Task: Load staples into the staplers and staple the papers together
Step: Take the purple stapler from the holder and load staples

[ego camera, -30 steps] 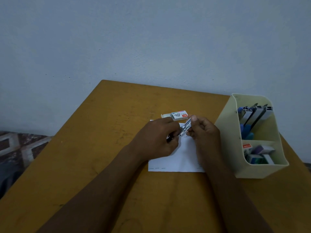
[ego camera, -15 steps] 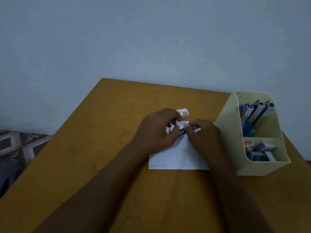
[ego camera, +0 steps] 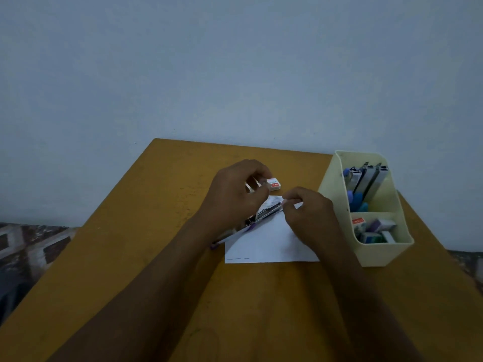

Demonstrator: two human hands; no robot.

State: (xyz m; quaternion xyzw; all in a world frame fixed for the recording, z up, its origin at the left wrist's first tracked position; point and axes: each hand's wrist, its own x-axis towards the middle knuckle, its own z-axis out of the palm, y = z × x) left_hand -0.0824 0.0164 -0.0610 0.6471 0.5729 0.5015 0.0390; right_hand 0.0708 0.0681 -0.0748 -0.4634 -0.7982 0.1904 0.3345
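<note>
The left hand, fingers curled, pinches silvery staples. Below it, one open stapler lies on the paper, its long axis slanting from near-left to far-right. One staple box sits just beyond. The right hand has its fingertips pinched at the stapler's far tip, but I cannot tell whether they grip it. To its right, three staplers stand in the organizer.

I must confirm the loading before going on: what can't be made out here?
All in the head view:
Whether the stapler holds staples: blurred, part under the left hand.
What, if anything, the right hand pinches: its curled fingers cover it.
How many sheets the paper has: too thin to count.
Lower ends of the staplers in the organizer: behind its wall.
</note>
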